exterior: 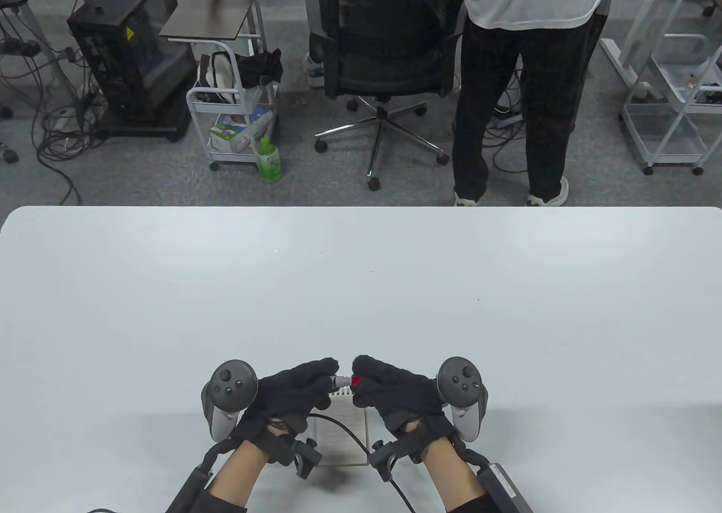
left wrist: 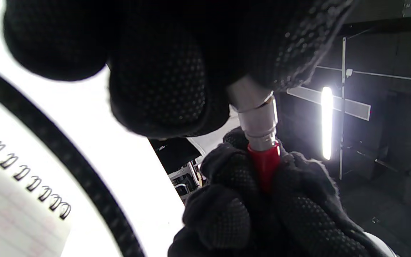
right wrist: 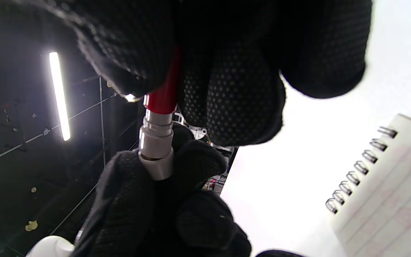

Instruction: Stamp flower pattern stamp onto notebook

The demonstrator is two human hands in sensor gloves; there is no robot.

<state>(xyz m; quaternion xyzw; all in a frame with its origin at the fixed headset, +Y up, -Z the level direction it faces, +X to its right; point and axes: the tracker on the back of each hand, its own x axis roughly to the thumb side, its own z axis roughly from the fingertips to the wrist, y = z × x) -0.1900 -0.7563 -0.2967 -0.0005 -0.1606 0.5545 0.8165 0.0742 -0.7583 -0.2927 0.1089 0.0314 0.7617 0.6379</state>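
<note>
- Two hands in black dotted sensor gloves meet fingertip to fingertip over the near edge of a white tabletop (exterior: 361, 287), a slim pen-shaped stamp with a silver-grey body and red end (exterior: 344, 380) held level between them.
- The left hand (exterior: 293, 394) has its fingers curled closed around the silver-grey end of the stamp; in the left wrist view its fingertips (left wrist: 159, 89) wrap the metal barrel (left wrist: 257, 117) where it emerges from the glove.
- The right hand (exterior: 395, 392) pinches the red end, fingers closed tight around it; in the right wrist view the red section (right wrist: 162, 96) runs up between its fingertips (right wrist: 241, 92), with the ringed silver part (right wrist: 155, 146) reaching across to the other hand.
- Whether the two halves of the stamp are joined or pulled slightly apart cannot be told.
- A white, lined, spiral-bound notebook (exterior: 344, 434) lies flat on the tabletop directly beneath and just behind both hands, between the wrists, its wire coil (right wrist: 362, 167) at the edge nearest the fingertips.
- A black cable (left wrist: 66, 167) crosses above the notebook's open page below the left hand.
- The stamp is held up off the page, apart from the paper.
- A grey tracker (exterior: 228, 394) is strapped to the back of the left hand, with another (exterior: 465, 392) on the right.
</note>
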